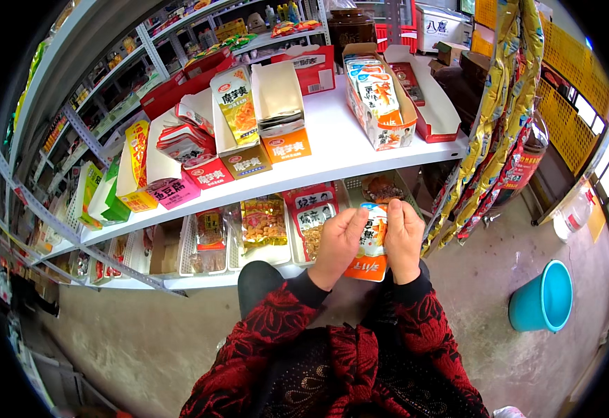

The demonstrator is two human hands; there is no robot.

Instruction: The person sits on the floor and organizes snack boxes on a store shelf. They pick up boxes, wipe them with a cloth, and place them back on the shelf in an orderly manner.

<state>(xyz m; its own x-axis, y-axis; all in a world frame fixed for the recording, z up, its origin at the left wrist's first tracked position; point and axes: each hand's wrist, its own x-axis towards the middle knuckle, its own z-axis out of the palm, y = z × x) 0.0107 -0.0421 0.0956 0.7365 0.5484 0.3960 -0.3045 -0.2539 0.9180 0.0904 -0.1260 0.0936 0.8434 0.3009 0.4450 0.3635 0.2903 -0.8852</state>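
Note:
Both hands hold one snack packet (374, 235), blue and white above and orange below, in front of my body. My left hand (337, 244) grips its left side and my right hand (405, 237) its right side, thumbs on top. Beyond them, on the white metal shelf (330, 141), an open carton of similar packets (380, 99) stands tilted. Right of that carton is a red-edged open box (430, 99) with a dark red packet inside. Further left stand several open snack cartons, one with red packets (187, 138) and one nearly empty white carton (278, 86).
White plastic baskets (234, 256) of bagged snacks fill the lower shelf. Gold and red packet strips (492, 141) hang at the shelf's right end. A turquoise bucket (534, 300) stands on the floor at right. Metal shelf posts (48, 211) rise at left.

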